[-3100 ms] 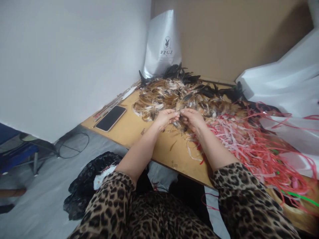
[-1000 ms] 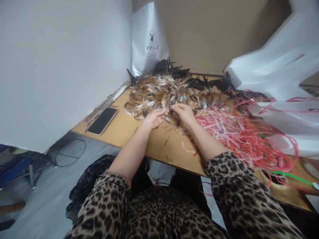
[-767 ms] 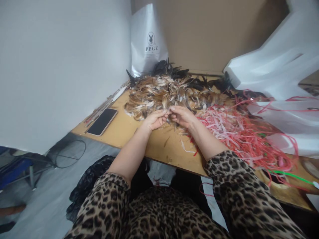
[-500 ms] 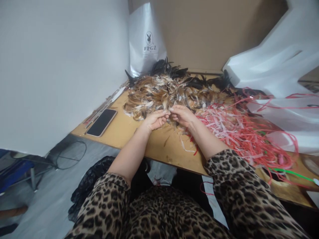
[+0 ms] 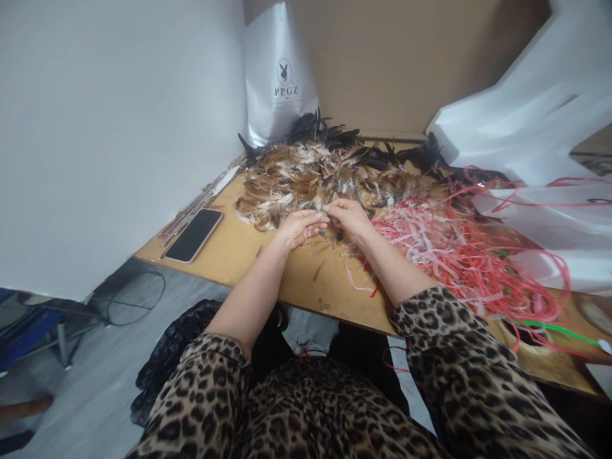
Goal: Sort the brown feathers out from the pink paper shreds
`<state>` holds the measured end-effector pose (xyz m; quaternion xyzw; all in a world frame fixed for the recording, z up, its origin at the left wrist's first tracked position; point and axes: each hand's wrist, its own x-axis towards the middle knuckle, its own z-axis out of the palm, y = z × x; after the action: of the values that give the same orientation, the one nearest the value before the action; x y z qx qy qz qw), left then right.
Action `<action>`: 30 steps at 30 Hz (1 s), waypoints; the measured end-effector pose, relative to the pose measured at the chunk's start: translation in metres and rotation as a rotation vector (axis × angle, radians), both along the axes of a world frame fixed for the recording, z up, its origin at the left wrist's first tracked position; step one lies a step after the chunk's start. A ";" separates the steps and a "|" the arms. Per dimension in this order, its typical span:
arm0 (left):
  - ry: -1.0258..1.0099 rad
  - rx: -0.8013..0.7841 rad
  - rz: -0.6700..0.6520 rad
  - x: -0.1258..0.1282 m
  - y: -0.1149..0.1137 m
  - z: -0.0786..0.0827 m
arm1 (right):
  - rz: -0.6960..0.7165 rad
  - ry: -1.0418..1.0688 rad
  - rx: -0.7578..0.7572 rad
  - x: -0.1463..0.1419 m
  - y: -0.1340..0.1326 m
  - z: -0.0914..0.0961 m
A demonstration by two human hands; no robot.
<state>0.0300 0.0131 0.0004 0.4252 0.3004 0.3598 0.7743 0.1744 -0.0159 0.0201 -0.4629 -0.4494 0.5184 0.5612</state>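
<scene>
A big heap of brown, white and black feathers (image 5: 315, 175) covers the far part of a wooden table (image 5: 248, 245). My left hand (image 5: 299, 227) and my right hand (image 5: 350, 218) meet at the heap's near edge, fingertips touching. Both hands are closed in a pinch on a small bunch of feathers held between them. A tangle of pink and red strips (image 5: 454, 252) lies just right of my right hand.
A black phone (image 5: 194, 235) lies at the table's left edge, beside thin sticks (image 5: 198, 204). A white bag printed PPGZ (image 5: 280, 70) stands in the far corner. White foam sheets (image 5: 526, 127) rise on the right. A black plastic bag (image 5: 165, 357) sits on the floor.
Both hands have stayed together at the edge of the feathers, shifting only slightly. The view has swung a little, so the table sits further left.
</scene>
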 end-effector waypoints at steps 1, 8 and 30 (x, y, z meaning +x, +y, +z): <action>0.012 0.013 0.003 0.000 0.000 -0.001 | -0.012 -0.019 0.004 0.000 0.000 0.000; 0.060 0.109 0.019 0.001 0.000 -0.003 | -0.032 -0.034 0.022 -0.002 0.000 -0.005; -0.088 0.028 0.367 -0.012 0.013 0.007 | -0.067 -0.671 0.167 0.015 0.002 -0.009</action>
<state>0.0183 0.0261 0.0076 0.3578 0.3335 0.5175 0.7021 0.1895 -0.0140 0.0115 -0.5745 -0.6342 0.2801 0.4350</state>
